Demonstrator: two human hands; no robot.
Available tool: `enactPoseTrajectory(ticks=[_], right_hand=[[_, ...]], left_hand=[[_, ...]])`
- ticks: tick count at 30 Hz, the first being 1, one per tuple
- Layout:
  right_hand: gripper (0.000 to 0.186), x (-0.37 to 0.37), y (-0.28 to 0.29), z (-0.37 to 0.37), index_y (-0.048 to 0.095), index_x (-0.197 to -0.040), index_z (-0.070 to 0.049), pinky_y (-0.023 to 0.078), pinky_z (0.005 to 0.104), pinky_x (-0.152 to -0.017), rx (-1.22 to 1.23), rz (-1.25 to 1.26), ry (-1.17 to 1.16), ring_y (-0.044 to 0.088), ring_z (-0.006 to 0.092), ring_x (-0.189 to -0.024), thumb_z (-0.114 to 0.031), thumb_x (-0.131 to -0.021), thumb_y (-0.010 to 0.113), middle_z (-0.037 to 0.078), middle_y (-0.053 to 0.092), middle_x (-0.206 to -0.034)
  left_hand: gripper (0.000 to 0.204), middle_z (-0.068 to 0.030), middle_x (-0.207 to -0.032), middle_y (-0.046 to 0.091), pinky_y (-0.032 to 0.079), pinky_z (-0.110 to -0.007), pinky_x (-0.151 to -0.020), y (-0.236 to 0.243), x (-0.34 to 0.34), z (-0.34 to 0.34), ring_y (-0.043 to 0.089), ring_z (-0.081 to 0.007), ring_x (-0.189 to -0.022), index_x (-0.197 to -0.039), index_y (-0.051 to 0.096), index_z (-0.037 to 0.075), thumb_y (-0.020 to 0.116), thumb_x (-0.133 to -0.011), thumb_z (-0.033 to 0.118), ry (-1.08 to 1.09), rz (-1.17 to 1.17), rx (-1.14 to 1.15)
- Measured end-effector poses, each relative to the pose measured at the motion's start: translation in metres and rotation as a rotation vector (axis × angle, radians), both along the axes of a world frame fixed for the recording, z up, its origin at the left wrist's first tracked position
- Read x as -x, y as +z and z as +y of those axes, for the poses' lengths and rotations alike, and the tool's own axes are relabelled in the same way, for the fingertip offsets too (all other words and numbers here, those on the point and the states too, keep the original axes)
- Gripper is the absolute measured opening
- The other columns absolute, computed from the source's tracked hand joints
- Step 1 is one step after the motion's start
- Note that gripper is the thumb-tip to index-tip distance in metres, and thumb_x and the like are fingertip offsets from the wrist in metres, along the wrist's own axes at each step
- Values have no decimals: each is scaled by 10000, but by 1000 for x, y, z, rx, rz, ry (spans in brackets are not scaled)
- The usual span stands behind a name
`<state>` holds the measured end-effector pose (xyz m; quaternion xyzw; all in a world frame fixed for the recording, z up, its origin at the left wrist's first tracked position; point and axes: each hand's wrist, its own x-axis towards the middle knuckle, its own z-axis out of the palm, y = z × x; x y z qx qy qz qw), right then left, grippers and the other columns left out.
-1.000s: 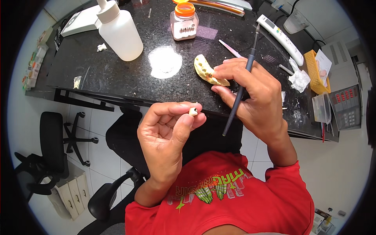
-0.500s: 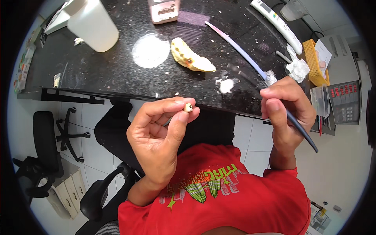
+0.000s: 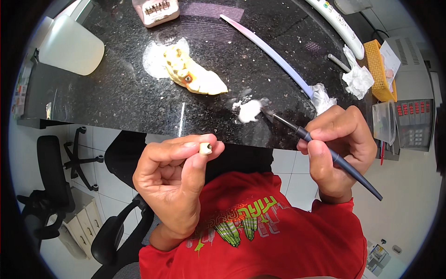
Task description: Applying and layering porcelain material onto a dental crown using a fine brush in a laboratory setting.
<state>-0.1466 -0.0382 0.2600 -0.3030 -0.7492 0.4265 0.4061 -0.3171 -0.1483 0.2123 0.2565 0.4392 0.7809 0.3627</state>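
Observation:
My left hand (image 3: 172,186) pinches a small pale tooth crown with a dark opening (image 3: 205,148) between thumb and fingertips, below the counter's edge. My right hand (image 3: 339,151) grips a slim dark-handled brush (image 3: 346,166), its tip at or just beside a small white mound of paste or powder (image 3: 251,109) on the speckled black counter (image 3: 121,104). Beyond my left hand, a yellowish dental model (image 3: 204,81) lies over the edge of a glossy white round patch. A long lilac-and-pink tool (image 3: 274,54) lies diagonally, its lower end by crumpled tissue (image 3: 322,98).
A translucent white bottle (image 3: 69,49) stands at the back left, a square jar (image 3: 155,11) behind the model. At right are a white remote (image 3: 344,32), more tissue (image 3: 360,81), a yellow basket (image 3: 376,69) and a device with red displays (image 3: 411,125). An office chair (image 3: 51,172) stands lower left.
My right hand has let go of the dental model and moved down and right, bringing the brush to the white mound. My left hand still holds the crown; the view has shifted.

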Motion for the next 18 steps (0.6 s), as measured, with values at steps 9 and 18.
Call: enactPoseTrajectory(ticks=[9, 18], right_hand=[[135, 4, -2, 0, 588, -750, 26, 437, 204, -501, -14, 39, -65, 575, 118, -537, 65, -644, 662, 107, 613, -657], [133, 3, -4, 2, 591, -741, 33, 430, 199, -478, -62, 0, -23, 574, 118, -523, 66, -630, 657, 119, 618, -641]], left_hand=[[124, -227, -942, 650, 589, -368, -795, 1, 0, 0, 677, -241, -854, -934, 526, -31, 572, -850, -109, 19, 30, 23], [127, -219, -937, 649, 589, -380, -808, 1, -1, -1, 671, -237, -874, -940, 522, -33, 574, -851, -107, 21, 8, 13]])
